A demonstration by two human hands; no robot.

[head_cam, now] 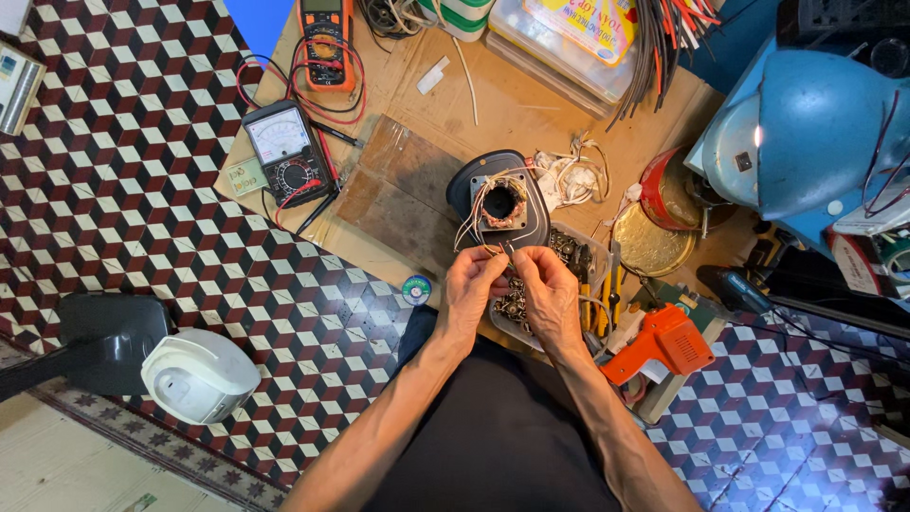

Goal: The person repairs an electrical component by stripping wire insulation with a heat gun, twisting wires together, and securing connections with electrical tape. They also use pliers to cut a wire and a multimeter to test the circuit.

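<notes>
Both hands meet low in view: thin wires (479, 228) are pinched between the left hand (471, 284) and right hand (547, 289), just before the dark motor housing (500, 201). Light, limp and easily snapped, they are best gripped near their bare ends.

Both hands, left (473, 284) and right (547, 287), pinching thin wires (500, 248) beside dark motor housing (500, 200).
</notes>
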